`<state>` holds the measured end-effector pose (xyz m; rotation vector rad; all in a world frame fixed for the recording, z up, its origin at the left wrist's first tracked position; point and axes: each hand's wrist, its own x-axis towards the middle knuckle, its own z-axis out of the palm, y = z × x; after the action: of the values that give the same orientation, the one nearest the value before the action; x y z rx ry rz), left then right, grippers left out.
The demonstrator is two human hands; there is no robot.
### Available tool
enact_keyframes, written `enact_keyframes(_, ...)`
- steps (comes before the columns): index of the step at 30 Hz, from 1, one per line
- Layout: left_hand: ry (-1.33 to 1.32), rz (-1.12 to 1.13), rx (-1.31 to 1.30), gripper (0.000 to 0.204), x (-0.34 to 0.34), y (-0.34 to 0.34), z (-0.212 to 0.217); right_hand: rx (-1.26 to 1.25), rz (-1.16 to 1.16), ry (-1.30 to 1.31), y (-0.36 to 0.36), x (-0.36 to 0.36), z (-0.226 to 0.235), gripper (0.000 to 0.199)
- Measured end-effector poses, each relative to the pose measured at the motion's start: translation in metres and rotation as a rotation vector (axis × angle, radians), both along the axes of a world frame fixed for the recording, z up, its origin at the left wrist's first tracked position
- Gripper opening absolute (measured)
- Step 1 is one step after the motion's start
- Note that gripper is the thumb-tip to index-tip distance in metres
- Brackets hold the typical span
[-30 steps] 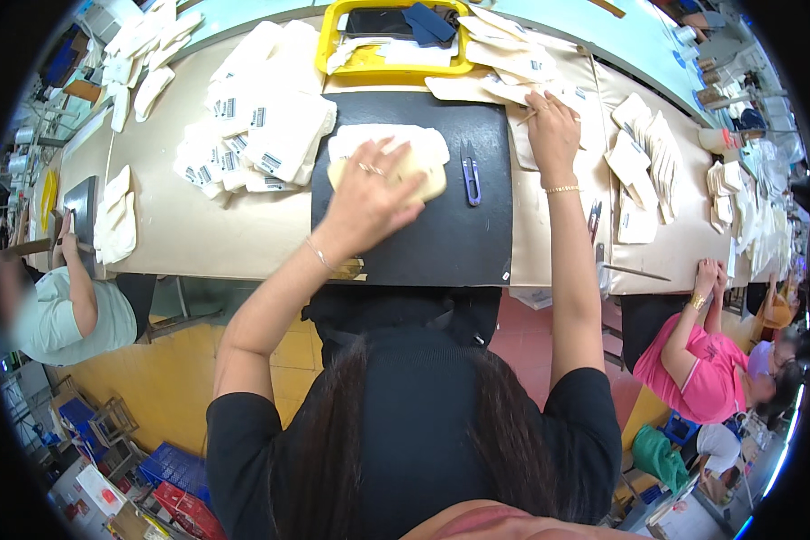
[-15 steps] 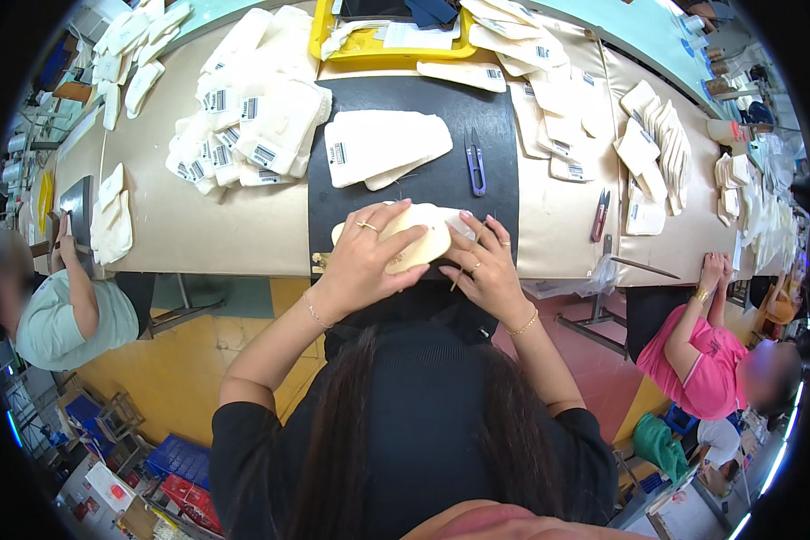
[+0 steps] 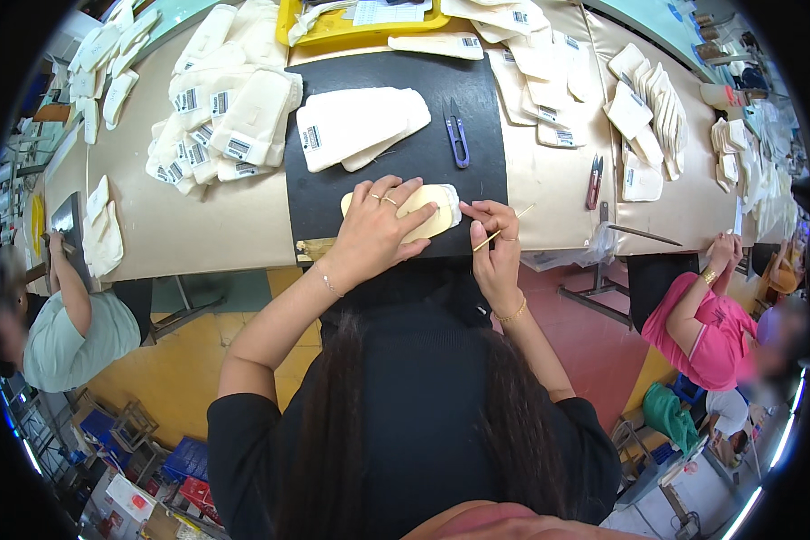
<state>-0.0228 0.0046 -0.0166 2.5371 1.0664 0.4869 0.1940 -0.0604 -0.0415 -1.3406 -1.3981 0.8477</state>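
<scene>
My left hand lies across a smooth cream, round-ended plate, thumb along its near edge and fingers over its top. The plate is at the front of the black mat. White cloth shows past the plate's right end; how they are joined is hidden. My right hand, just right of the cloth, pinches a thin yellowish stick. Its index fingertip is close to the cloth's edge. Beyond my hands lie two overlapping white cloth pieces and purple thread snips.
Labelled cloth pieces are heaped left and stacked right. A yellow tray stands at the back. Red-handled snips and a dark pointed rod lie right. Co-workers sit left and right.
The cream plate has turned and come down toward the mat, with my left hand over it. My right hand has drawn away to the right, and the stick now points outward.
</scene>
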Motion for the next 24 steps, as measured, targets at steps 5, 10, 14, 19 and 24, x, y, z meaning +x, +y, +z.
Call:
enact_keyframes(5, 0.008, -0.01, -0.001, 0.053, 0.005, 0.003, 0.0, -0.016, 0.009, 0.015, 0.002, 0.003, -0.001, 0.015)
enact_keyframes(10, 0.023, -0.021, 0.002, 0.052, 0.007, 0.004, -0.001, 0.02, 0.014, -0.001, 0.002, 0.003, -0.004, 0.015)
enact_keyframes(14, 0.029, -0.023, -0.007, 0.052, 0.007, 0.004, -0.001, 0.006, 0.003, 0.085, 0.006, 0.005, -0.001, 0.016)
enact_keyframes(19, 0.046, -0.004, 0.001, 0.051, 0.009, 0.003, 0.001, 0.044, -0.049, 0.01, 0.016, 0.016, 0.016, 0.037)
enact_keyframes(24, 0.052, 0.001, 0.004, 0.051, 0.011, 0.002, 0.002, 0.047, -0.042, -0.164, 0.026, 0.012, 0.029, 0.03)
